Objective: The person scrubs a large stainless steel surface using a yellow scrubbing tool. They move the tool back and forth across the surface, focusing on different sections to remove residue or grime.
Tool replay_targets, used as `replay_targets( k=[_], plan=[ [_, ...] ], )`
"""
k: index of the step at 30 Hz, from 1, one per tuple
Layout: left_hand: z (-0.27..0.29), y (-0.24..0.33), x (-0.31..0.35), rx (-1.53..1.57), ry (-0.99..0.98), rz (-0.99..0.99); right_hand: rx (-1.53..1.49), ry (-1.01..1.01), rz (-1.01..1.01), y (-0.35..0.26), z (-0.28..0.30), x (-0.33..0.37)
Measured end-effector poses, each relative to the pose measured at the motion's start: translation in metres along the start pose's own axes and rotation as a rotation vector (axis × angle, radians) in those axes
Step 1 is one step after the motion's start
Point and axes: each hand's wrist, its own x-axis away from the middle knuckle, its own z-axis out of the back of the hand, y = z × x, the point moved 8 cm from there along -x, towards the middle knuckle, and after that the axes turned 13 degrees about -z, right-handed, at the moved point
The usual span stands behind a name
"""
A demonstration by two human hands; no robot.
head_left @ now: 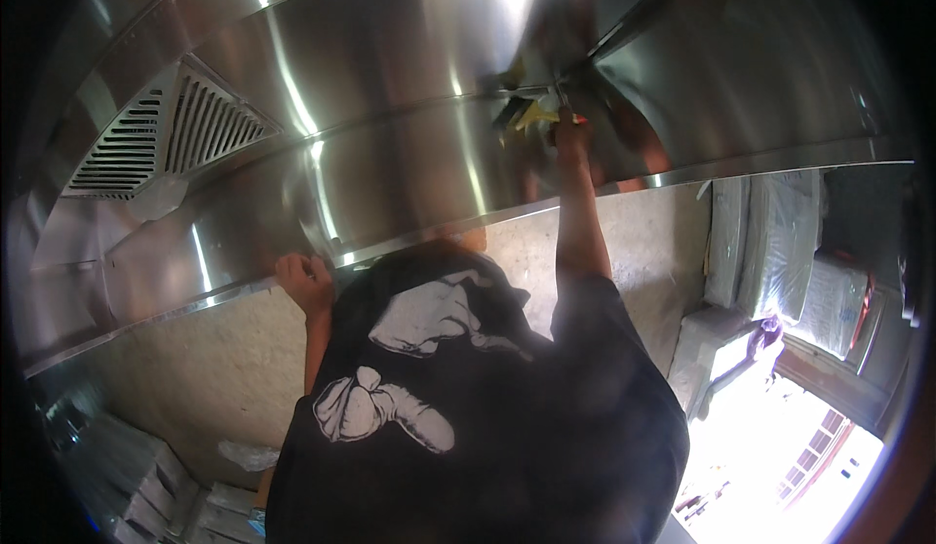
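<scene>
A wide, shiny stainless steel hood point(390, 66) stretches across the upper part of the view. My right arm reaches up into it, and my right hand point(571, 135) is closed round a yellow hand tool point(534, 115). The tool has a dark, flat end to its left, close to the steel; its exact kind is too blurred to tell, and I cannot tell whether it touches the metal. My left hand point(305, 281) has its fingers curled at the lower steel edge point(255, 284), gripping it.
A slatted metal vent point(168, 139) sits in the steel at the left. Beyond the edge lies a pale, stained surface point(195, 378). Wrapped grey panels point(780, 242) stand at the right beside a bright opening point(780, 456). Boxy grey pieces point(127, 466) lie at the lower left.
</scene>
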Motion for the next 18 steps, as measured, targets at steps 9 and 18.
replay_targets(
  k=[9,18],
  plan=[
    [-0.001,-0.004,0.002,0.004,0.025,-0.018,0.131,0.178,0.033,-0.029,0.038,0.014],
    [-0.003,-0.013,0.003,0.010,-0.017,0.019,0.571,0.161,0.479,-0.094,0.022,0.041]
  ],
)
